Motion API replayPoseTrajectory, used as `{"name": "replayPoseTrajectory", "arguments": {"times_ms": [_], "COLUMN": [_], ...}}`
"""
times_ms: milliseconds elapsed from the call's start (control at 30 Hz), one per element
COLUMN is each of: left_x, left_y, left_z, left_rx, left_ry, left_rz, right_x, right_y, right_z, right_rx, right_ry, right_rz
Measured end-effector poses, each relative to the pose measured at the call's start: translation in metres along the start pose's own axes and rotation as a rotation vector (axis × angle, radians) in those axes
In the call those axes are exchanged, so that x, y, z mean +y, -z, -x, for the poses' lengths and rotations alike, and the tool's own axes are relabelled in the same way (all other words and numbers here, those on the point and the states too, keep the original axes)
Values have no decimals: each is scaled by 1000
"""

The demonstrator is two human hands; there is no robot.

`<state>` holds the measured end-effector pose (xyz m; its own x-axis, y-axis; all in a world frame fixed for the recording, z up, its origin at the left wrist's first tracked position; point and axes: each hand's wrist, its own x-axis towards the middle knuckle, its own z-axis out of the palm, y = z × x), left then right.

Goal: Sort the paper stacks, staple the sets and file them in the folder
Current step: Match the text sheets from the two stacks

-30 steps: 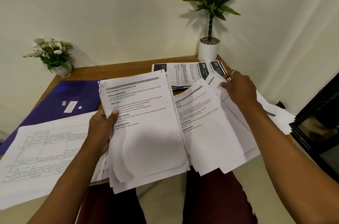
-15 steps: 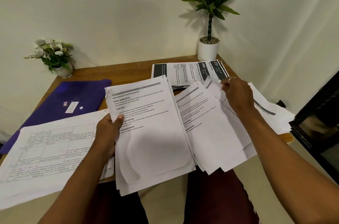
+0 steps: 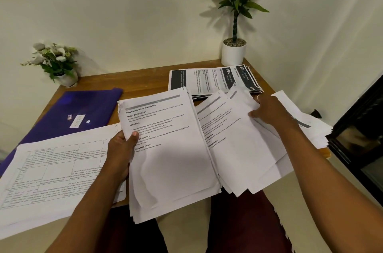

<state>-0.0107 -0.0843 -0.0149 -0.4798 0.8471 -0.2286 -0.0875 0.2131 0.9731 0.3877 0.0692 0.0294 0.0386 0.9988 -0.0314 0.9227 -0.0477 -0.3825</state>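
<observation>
Bare wood shows on your table [image 3: 134,80] only as a strip along the far edge, where a flower pot [image 3: 56,62] and a tall potted plant [image 3: 234,53] stand at the corners against the wall. A black-framed cabinet [image 3: 362,138] stands close beside the right edge.

The purple folder [image 3: 83,107] lies closed at far left, partly under the gridded sheets [image 3: 51,170]. Dark-banded printouts [image 3: 213,79] lie at far right.

Your hands are apart. Your left hand [image 3: 122,149] grips a thick stack [image 3: 165,159] by its left edge, thumb on the top page. The stack overhangs the table's near edge above your lap. Its top page has a grey bar and bold headings.

Your right hand [image 3: 269,112] rests on the fanned sheets [image 3: 238,138] just beside the stack. You cannot tell whether it pinches them.
</observation>
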Motion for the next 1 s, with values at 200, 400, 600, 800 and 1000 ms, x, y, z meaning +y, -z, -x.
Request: {"name": "replayPoseTrajectory", "arguments": {"times_ms": [200, 400, 600, 800, 1000], "left_x": [4, 9, 14, 20, 29], "left_y": [1, 0, -3, -1, 0], "left_z": [0, 5, 11, 18, 18], "left_rx": [-23, -66, -107, -150, -172], "left_ry": [51, 72, 74, 52, 12], "left_rz": [99, 208, 271, 448, 541], "right_x": [-20, -58, -92, -124, -147], "right_y": [32, 54, 49, 37, 55], "right_z": [7, 16, 20, 43, 65], "right_rx": [367, 717, 819, 771, 961], "right_ry": [78, 304, 608, 700, 982], "right_rz": [-40, -56, -164, -330, -326]}}
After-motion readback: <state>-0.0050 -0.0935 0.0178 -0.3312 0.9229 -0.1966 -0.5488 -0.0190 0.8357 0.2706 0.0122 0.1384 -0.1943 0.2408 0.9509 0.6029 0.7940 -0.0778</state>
